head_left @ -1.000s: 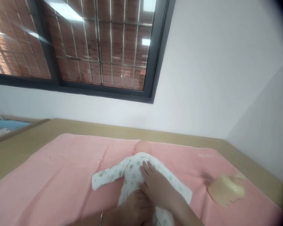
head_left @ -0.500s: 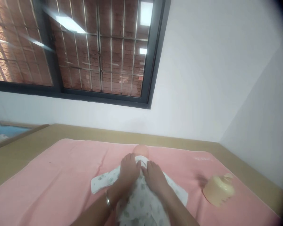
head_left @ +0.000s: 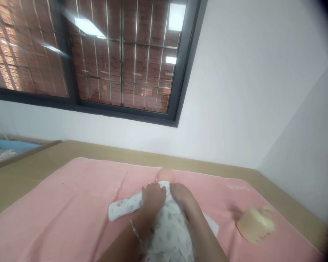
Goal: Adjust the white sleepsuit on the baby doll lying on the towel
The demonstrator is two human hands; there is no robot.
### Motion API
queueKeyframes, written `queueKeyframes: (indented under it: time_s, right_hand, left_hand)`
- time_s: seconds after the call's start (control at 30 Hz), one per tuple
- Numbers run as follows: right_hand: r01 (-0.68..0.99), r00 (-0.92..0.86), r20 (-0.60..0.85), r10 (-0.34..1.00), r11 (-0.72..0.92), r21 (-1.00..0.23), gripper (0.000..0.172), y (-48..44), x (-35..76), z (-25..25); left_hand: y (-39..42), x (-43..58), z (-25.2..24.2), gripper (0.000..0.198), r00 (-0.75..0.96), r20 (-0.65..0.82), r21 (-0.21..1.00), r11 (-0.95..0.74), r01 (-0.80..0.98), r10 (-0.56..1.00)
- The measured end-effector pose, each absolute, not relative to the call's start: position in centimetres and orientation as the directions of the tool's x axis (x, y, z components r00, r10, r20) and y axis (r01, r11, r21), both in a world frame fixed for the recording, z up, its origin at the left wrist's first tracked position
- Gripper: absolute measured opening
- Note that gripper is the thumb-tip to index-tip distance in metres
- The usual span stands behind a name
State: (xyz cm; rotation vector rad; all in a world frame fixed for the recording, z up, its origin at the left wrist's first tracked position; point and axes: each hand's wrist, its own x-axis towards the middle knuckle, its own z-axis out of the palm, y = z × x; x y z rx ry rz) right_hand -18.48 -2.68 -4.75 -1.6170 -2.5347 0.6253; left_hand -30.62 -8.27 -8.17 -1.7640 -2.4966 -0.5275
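A white baby garment with a small green print [head_left: 171, 223] lies on a figure that looks like a baby doll, its smooth round head [head_left: 166, 175] showing above the collar. My left hand [head_left: 153, 196], a bracelet on its wrist, has its fingers curled onto the cloth at the left of the neckline. On the collar's other side my right hand [head_left: 183, 194] is closed on the cloth near the shoulder. One sleeve stretches out to the left; the right sleeve is partly hidden behind my forearm. My fingertips are partly hidden.
A pink sheet [head_left: 79, 203] covers most of the tan table [head_left: 104, 151]. To the right a yellowish bottle-like container [head_left: 255, 225] lies on the sheet. Behind are a white wall and a dark-framed barred window [head_left: 125, 112]. Blue cloth [head_left: 13, 143] shows at the far left.
Both hands stay at the neckline, their fingers more curled now. My right hand has shifted outward toward the shoulder, widening the gap between the hands. The view has moved slightly.
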Motion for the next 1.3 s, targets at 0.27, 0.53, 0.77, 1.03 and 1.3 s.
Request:
queueKeyframes:
  time_s: [0.27,0.53,0.77,1.03,1.3]
  right_hand:
    - [0.852,-0.341,-0.185,0.922,0.219,-0.476,0.071,-2.8,-17.5,-5.8]
    - [0.848,-0.464,-0.111,0.879,0.403,-0.345,0.065,-5.7,-16.9,-3.5]
    - [0.859,-0.424,-0.123,0.898,0.355,-0.368,0.072,-4.7,-17.9,-4.8]
    - [0.845,-0.468,-0.045,0.883,0.431,-0.317,0.07,-6.3,-17.6,-3.7]
    - [0.9,-0.364,-0.07,0.929,0.331,-0.282,0.072,-5.0,-18.7,-5.4]
  left_hand:
    - [-8.3,-30.9,-8.1,0.043,-0.362,0.163,0.305,0.302,0.903,0.918]
    - [-7.6,-32.7,-7.4,0.046,-0.309,-0.047,0.396,0.302,0.867,0.95]
    - [-9.8,-28.7,-6.5,0.027,-0.212,0.171,0.137,0.189,0.972,0.962]
    - [-8.6,-30.9,-6.3,0.038,-0.243,0.042,0.231,0.227,0.946,0.969]
    - [-9.9,-29.0,-5.6,0.027,-0.262,0.077,0.135,0.25,0.959,0.962]
